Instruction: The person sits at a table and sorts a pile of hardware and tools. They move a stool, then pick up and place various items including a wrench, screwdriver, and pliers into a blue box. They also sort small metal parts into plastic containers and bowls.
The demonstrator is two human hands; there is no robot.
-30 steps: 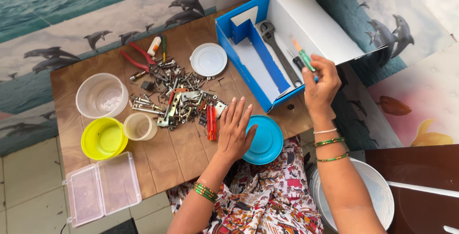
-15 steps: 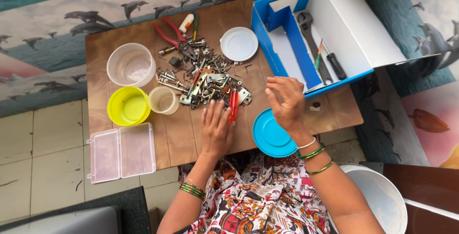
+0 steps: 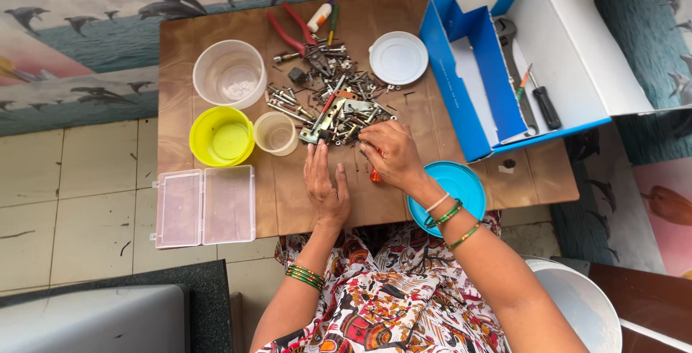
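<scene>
My left hand [image 3: 325, 183] lies flat on the wooden table [image 3: 216, 28], fingers together, just below a pile of screws, bolts and metal parts [image 3: 328, 97]. My right hand [image 3: 389, 155] is curled over the red-handled screwdrivers [image 3: 374, 175] at the pile's lower right edge, fingers closing on them; only the handle tips show. The blue and white cardboard box [image 3: 548, 50] at the right holds a grey wrench [image 3: 509, 43], a green and orange screwdriver [image 3: 522, 82] and a black-handled tool [image 3: 546, 108].
A clear tub [image 3: 230, 73], yellow bowl [image 3: 222, 135] and small clear cup [image 3: 276, 133] stand left of the pile. A clear hinged case [image 3: 204, 206] lies near the table's front-left corner. White lid [image 3: 398, 58], blue lid [image 3: 454, 194], red pliers [image 3: 288, 32].
My right hand left the green screwdriver in the box, then swung left and down onto the red screwdrivers by the pile. My left hand stayed flat. The view shifted.
</scene>
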